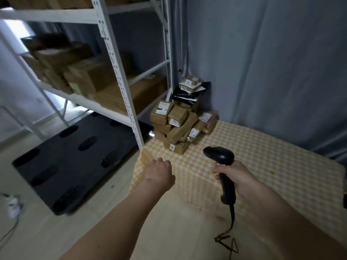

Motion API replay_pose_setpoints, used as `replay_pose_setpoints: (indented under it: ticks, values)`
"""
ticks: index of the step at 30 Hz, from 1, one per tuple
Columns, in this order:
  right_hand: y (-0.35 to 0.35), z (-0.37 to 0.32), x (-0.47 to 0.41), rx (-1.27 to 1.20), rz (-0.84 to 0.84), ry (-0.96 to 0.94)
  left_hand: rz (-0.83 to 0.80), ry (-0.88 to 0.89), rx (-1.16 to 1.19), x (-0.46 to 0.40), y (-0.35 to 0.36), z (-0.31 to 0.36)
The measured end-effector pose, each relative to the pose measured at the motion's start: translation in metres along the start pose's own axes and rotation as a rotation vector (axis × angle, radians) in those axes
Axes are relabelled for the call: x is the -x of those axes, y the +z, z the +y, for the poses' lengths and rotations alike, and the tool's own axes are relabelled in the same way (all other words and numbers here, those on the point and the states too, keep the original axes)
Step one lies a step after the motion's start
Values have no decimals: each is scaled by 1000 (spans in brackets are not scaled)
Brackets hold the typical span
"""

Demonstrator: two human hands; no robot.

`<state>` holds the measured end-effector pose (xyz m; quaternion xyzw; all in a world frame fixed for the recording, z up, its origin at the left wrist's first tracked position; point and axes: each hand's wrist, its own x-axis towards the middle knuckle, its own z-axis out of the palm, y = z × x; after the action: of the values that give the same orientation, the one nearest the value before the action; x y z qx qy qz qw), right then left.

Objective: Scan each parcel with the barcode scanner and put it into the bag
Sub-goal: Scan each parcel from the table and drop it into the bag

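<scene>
A white shelving rack fills the upper left of the frame, its brown boxes blurred and its top cut off. The checked tabletop runs off the right edge. Stacked parcels are seen at frame centre, labels unreadable. The barcode scanner is gripped by the right hand. The left hand is seen from behind; its fingers are hidden, so its state cannot be told. No bag is seen.

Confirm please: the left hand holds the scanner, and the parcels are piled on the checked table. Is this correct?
Not quite. The right hand holds the scanner; the left hand holds nothing. The parcels are indeed piled on the checked table, as the head view shows.
</scene>
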<state>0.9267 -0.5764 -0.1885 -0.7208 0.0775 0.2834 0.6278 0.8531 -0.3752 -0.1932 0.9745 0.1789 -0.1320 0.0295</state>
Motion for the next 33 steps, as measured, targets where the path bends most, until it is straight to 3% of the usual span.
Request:
replay_pose_setpoints:
  ticks: [10, 24, 33]
  values:
    - [58, -31, -79, -42, -42, 35, -5, -57, 75, -64, -5, -52]
    - [63, -126, -250, -51, -57, 41, -45, -5, 116, -294, -52, -33]
    - [99, -155, -335, -83, -70, 156, -166, -86, 144, -388, -38, -66]
